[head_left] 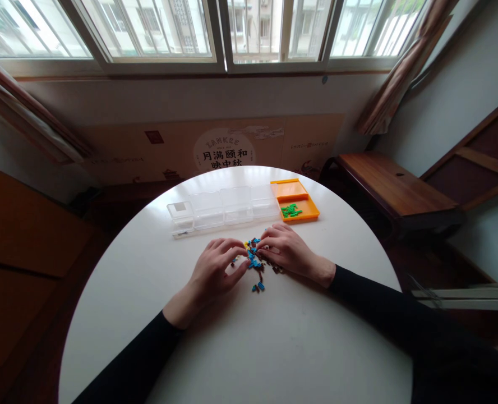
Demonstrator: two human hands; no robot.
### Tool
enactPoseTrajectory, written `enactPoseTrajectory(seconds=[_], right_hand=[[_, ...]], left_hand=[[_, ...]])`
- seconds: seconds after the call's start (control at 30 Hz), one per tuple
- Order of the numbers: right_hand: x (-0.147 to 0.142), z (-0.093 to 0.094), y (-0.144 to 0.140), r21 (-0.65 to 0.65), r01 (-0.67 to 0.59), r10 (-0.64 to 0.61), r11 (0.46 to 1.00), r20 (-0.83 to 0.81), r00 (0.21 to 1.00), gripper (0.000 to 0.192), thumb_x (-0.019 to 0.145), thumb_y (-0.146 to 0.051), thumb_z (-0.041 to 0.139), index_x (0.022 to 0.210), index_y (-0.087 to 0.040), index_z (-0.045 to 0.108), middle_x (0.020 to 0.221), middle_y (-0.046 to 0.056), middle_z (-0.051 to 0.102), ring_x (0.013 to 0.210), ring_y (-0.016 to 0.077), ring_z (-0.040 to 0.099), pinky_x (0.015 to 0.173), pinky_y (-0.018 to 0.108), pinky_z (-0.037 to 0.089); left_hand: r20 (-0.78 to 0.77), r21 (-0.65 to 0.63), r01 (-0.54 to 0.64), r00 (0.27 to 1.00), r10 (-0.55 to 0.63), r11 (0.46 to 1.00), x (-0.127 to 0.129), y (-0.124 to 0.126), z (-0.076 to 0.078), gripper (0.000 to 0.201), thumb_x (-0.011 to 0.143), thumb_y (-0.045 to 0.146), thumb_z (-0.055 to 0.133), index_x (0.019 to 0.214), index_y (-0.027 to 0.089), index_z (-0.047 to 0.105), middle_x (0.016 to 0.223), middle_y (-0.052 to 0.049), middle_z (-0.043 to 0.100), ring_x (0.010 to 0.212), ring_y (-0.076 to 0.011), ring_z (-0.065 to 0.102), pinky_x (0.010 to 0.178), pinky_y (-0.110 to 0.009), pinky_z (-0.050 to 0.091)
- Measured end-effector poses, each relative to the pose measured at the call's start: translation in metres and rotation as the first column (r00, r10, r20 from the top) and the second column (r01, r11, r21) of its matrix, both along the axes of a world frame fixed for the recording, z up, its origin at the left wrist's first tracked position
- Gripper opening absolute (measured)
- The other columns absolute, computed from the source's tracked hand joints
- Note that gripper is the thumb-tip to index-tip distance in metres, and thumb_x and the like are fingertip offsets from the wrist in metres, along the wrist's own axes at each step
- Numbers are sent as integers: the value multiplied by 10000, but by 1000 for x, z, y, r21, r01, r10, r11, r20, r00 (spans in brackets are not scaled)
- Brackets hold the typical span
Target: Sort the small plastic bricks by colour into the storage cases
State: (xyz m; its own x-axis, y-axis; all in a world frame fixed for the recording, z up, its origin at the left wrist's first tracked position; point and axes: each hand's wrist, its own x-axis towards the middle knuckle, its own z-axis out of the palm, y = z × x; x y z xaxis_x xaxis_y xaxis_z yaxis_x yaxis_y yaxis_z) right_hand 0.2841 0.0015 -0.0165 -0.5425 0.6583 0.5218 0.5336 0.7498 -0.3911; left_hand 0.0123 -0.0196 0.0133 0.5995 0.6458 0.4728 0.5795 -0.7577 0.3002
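A small heap of plastic building-brick pieces (254, 261), mostly blue and brown with some yellow, lies loose on the white round table (249, 348). My left hand (215, 268) is at the heap's left edge, its fingers bent and a gap showing between thumb and index finger. From the other side my right hand (289, 249) reaches over the heap, fingers apart, the tips touching pieces and partly covering them. Toward me, a few blue and brown pieces (258, 287) lie apart from the rest. Nothing held shows in either hand.
Beyond the hands stands a clear plastic compartment box (224, 210) with its lid open. Beside it, an open orange case (312, 213) holds green pieces (291, 210). A wooden bench (400, 185) is at the right, and windows (274, 33) line the far wall.
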Motion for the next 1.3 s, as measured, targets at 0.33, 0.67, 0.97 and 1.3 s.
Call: enactPoseTrajectory(seconds=[0.33,0.67,0.97,1.3], right_hand=[[-3,-1,1,3,36,-36,999,-79,996,112,1067,-306,741,984,-241,780,1061,62,782,996,240,682,976,425,522],[-1,10,-3,-98,66,-84,993,-200,976,115,1091,-297,699,999,-240,739,1010,53,780,997,240,704,956,416,518],[0,9,-3,-120,100,-126,988,-235,964,95,1081,-284,705,1004,-232,727,974,38,747,943,221,682,907,384,510],[0,10,-3,-131,100,-129,986,-240,962,109,1081,-305,699,1003,-236,727,961,37,750,924,223,684,902,390,510]], left_hand=[[2,-128,308,951,-311,943,0,-7,7,188,953,451,773,956,264,754,974,-59,780,857,-214,715,848,-389,561],[-53,-112,301,950,-308,947,1,-5,3,142,1036,351,702,944,294,795,916,-33,777,815,-187,707,836,-356,550],[-52,-50,217,974,-219,975,1,-4,0,121,987,215,669,945,275,765,967,-13,779,845,-172,717,874,-351,539],[-25,-12,159,987,-160,987,2,-2,-5,84,934,187,682,939,256,729,1015,-10,793,876,-167,737,871,-340,523]])
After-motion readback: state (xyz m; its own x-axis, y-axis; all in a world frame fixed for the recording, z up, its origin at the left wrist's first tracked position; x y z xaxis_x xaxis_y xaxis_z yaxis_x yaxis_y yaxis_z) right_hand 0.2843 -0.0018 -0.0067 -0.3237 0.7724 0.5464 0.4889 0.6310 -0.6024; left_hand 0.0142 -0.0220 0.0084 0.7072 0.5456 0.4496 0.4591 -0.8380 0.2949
